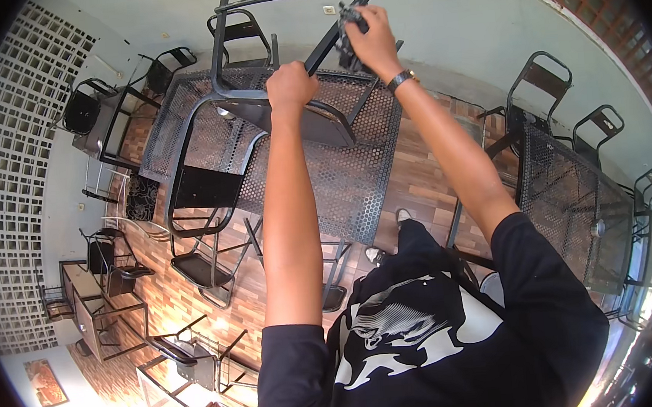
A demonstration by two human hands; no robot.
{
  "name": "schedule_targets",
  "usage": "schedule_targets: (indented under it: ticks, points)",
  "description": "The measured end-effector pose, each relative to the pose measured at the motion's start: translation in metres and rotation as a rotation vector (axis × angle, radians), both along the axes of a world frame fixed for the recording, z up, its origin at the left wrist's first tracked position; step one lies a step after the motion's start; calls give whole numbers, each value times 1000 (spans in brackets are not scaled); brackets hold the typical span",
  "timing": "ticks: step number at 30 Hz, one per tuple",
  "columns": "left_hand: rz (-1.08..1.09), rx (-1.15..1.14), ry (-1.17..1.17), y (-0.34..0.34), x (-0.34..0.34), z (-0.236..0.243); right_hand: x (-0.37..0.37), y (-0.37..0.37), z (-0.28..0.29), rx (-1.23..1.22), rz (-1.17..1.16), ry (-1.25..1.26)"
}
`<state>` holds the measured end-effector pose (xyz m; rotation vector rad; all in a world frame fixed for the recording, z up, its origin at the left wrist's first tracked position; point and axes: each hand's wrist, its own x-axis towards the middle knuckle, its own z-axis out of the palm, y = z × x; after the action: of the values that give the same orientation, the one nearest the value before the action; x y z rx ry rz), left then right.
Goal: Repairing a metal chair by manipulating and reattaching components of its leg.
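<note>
A black metal chair rests tipped over on a perforated metal table, with its legs pointing up and away and its backrest toward the near left. My left hand is closed around the chair's frame, near the seat. My right hand grips a dark crumpled cloth and presses it against one of the raised chair legs. The fingers of that hand are partly hidden behind the cloth. A dark watch circles my right wrist.
A second perforated table stands to the right, with chairs behind it. Another chair is close at the near left. More chairs and a desk line the left wall. My shoes are on the wood-patterned floor beside the table.
</note>
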<state>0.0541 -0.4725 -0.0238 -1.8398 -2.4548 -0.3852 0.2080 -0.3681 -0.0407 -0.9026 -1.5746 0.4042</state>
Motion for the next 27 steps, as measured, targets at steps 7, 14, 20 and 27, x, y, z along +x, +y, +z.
schedule_targets:
  ticks: [7, 14, 20, 27]
  points:
    - [53, 17, -32, -3, 5, 2, 32, 66, 42, 252, 97, -640]
    - [61, -34, -241, -1, 14, 18, 27, 78, 26, 155, 108, -568]
    - [255, -206, -321, 25, 17, 18, 24, 72, 18, 157, 245, -550]
    - [371, -109, -195, 24, 31, 17, 31, 76, 19, 208, 288, -586]
